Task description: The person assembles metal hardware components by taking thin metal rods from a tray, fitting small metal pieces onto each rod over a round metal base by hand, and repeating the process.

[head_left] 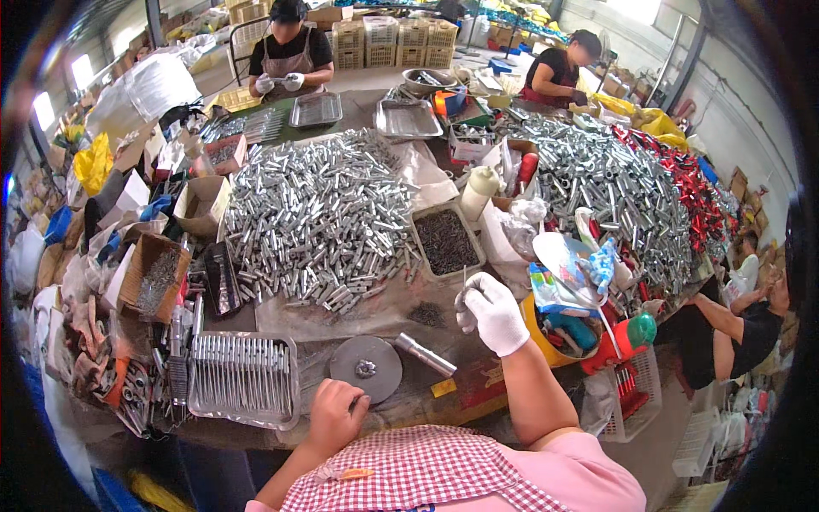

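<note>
My right hand (496,317), in a white glove, is raised over the table with fingers pinched on a thin metal pin (465,275) whose tip sticks up. Bare, my left hand (335,416) rests by the near edge of a round grey disc (343,363); its fingers curl in and hide whatever they may hold. A small metal piece (366,369) sits at the disc's centre. Right of the disc lies a silver metal tube (426,355). Beyond my right hand stands a tray of small dark pins (445,242), with more dark bits (426,314) scattered nearer me.
Silver metal sleeves (316,218) form a large heap ahead. A metal tray of long-stemmed parts (243,380) lies left. Another heap of silver parts (610,188) and red ones (682,183) fills the right. A yellow tub (546,337) crowds my right arm. Two people work across the table.
</note>
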Demonstrator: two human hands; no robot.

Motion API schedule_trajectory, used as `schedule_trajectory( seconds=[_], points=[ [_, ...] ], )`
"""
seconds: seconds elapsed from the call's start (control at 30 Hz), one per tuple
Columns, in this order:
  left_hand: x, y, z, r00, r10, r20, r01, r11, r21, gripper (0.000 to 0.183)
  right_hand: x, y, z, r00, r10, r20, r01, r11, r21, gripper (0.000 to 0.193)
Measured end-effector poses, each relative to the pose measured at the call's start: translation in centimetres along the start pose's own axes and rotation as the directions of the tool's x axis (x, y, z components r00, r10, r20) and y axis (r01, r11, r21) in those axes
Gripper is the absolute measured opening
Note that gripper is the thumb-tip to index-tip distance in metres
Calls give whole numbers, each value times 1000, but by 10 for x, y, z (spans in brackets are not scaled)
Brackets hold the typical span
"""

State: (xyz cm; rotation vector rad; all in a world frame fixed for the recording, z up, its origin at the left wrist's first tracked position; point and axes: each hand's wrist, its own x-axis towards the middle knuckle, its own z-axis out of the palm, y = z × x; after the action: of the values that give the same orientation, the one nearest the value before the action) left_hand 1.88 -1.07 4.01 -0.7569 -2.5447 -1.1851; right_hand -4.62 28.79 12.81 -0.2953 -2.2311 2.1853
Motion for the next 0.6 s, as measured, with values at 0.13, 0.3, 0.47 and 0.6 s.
schedule_trajectory(
  seconds=[0.13, 0.3, 0.47, 0.6],
  points=[
    [0, 1, 5, 999, 10, 46, -8, 999, -41, 12, -3, 13, -2, 1000, 6, -9, -6, 1000, -25, 7],
    [4, 2, 5, 999, 17, 40, -14, 998, -57, 12, -9, 67, -19, 842, -536, -58, 300, 557, -774, 10],
    [5, -3, 9, 997, 12, 81, -9, 999, -35, 13, -14, 103, -51, 794, -573, -203, -62, 255, -965, 7],
    [10, 0, 10, 998, 25, 55, -23, 999, -46, 12, -17, 103, -53, 828, -524, -199, -107, 202, -974, 7]
  ],
)
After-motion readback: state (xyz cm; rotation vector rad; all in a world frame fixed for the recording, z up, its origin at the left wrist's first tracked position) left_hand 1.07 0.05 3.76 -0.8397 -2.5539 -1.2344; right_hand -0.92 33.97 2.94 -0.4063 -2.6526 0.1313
